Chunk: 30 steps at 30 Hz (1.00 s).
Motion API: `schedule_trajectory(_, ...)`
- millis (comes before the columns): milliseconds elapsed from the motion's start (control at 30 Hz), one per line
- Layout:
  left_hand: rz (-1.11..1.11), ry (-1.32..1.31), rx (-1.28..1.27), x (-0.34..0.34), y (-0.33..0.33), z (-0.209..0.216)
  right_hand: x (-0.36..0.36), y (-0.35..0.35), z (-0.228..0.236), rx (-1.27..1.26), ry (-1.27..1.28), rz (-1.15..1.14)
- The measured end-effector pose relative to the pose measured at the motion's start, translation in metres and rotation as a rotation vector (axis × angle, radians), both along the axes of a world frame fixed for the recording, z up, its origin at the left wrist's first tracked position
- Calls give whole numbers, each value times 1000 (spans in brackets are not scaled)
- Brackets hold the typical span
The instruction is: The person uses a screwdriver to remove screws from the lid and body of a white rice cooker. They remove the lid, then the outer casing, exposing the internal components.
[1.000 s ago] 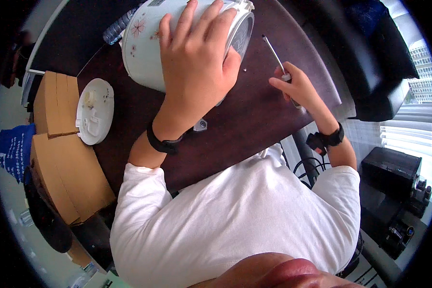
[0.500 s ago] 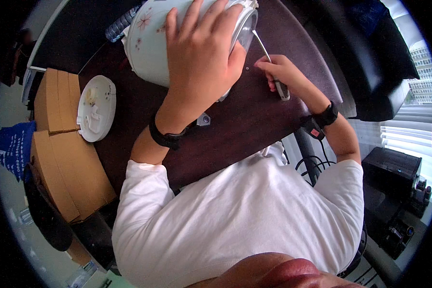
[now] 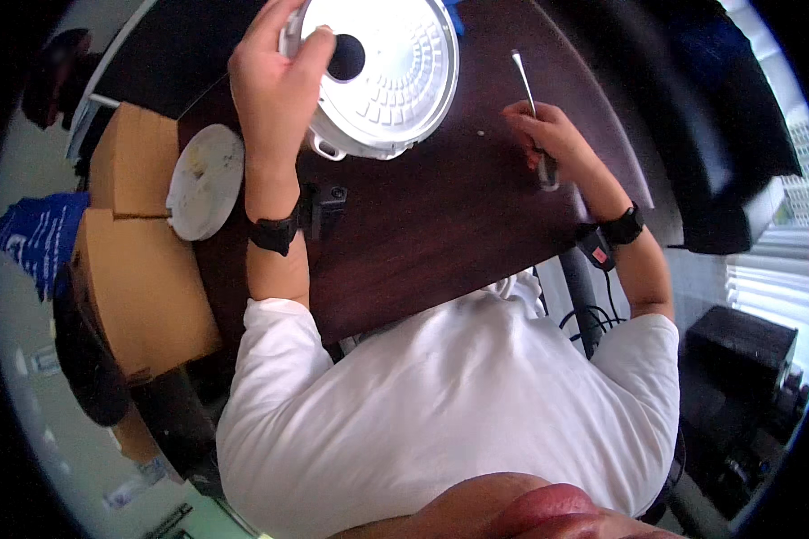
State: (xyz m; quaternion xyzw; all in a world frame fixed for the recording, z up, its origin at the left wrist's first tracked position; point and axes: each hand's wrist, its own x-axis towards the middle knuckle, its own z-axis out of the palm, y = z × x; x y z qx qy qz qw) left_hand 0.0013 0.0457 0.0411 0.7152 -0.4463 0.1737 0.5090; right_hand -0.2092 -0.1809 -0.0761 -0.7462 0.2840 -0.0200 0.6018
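Gripping a white round appliance (image 3: 395, 67) by its edge with the left hand (image 3: 283, 76), laying the thumb (image 3: 315, 52) on the bright face at the margin of a dark round hole (image 3: 347, 59) and wrapping the fingers (image 3: 274, 25) about the side, partly running out of view at the top. Tilting that face, patterned with rings of small rectangular marks, upward between the hands, nearer the left. Closing the right hand (image 3: 548, 144) around the handle of a screwdriver (image 3: 524, 83), pointing the metal shaft forward beyond the knuckles, well apart from the appliance. Working above a dark brown table (image 3: 404, 229), showing one small pale piece (image 3: 481, 133) just left of the right hand. Wearing a white T-shirt (image 3: 458, 386) and black bands on both wrists, with a small black device (image 3: 595, 248) near the right one. Showing a white round cover (image 3: 208, 184) to the left of the left forearm, with cardboard (image 3: 148, 296) and a blue bag (image 3: 45, 238) farther out on that side. Having a small dark device (image 3: 333, 199) lying just right of the left wrist, and black seating (image 3: 701, 117) standing to the right of the right hand.
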Motion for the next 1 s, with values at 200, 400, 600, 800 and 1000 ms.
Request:
schedule_trajectory(200,5,443,-402,43,43,-2,28,3,-7,-988,-8,192)
schedule_trajectory(400,82,605,-567,79,75,-15,49,-1,-8,-1055,70,483)
schedule_trajectory(600,120,659,-625,89,87,-36,53,4,-7,-1081,43,521)
schedule_trajectory(800,92,796,-657,81,79,-51,38,-9,22,-647,324,414)
schedule_trajectory(1000,121,754,-621,67,70,-54,37,-4,-12,-1011,27,616)
